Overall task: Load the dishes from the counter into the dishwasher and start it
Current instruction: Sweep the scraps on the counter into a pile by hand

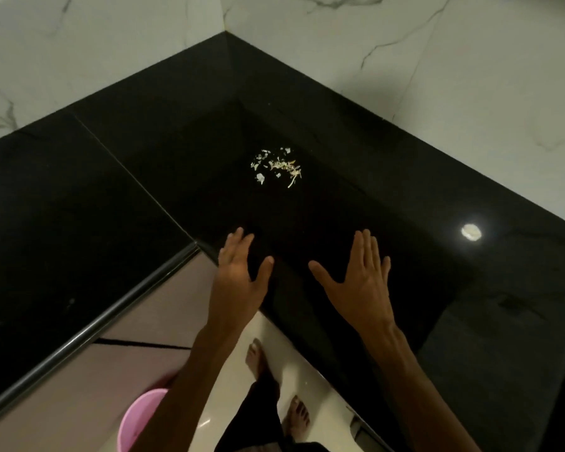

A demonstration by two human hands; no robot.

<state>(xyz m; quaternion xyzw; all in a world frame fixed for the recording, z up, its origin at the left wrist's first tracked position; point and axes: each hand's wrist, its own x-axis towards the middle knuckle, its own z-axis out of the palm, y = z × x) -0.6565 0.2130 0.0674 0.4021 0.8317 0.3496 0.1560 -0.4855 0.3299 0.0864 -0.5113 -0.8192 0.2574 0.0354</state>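
- Countertop, black and glossy, fills your view; no dishes or dishwasher visible here.
- Your left hand and right hand hover flat, fingers spread, holding nothing.
- Food scraps look light and loose; sweep, don't pinch.

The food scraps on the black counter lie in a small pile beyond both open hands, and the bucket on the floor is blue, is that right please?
Not quite: the bucket is pink, as the head view shows. The rest holds: the food scraps lie in a small pile on the black counter, beyond the open left hand and right hand.
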